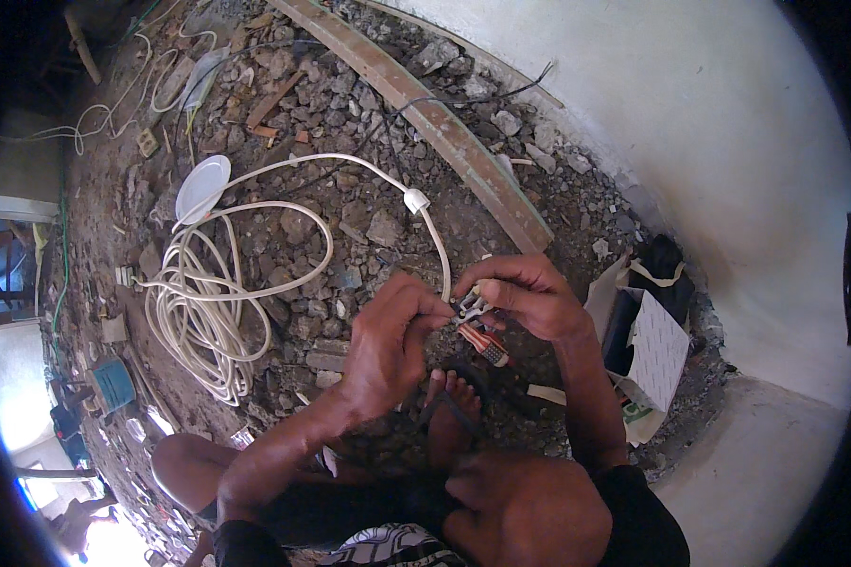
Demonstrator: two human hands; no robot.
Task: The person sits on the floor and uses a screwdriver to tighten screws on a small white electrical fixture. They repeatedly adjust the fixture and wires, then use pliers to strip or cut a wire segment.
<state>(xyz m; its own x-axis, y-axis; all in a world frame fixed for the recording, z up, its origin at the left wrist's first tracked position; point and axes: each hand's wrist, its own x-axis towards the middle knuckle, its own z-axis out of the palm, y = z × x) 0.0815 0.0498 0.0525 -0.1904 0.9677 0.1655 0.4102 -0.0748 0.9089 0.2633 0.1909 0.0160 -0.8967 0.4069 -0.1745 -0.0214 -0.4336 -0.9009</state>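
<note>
My left hand (392,331) pinches at the end of a white cable (437,248), thumb and forefinger pressed together. Facing it, my right hand (537,298) grips a small pale fitting (470,304) with what look like metal parts, touching the cable end. The fingers hide some of both. Just below the fitting is a striped red-orange handle (482,343) with a dark dotted grip; whether a finger holds it I cannot tell. Farther up the cable sits a white sleeve-like piece (416,200). The cable leads back to a loose coil (194,317) on the ground at left.
Rubble (350,217) covers the ground. A long wooden plank (425,118) lies beyond my hands, near a pale wall (719,123). An opened white box (654,354) stands at right. A white round plate-like lid (203,189) lies by the coil. My sandalled foot (452,411) is below my hands.
</note>
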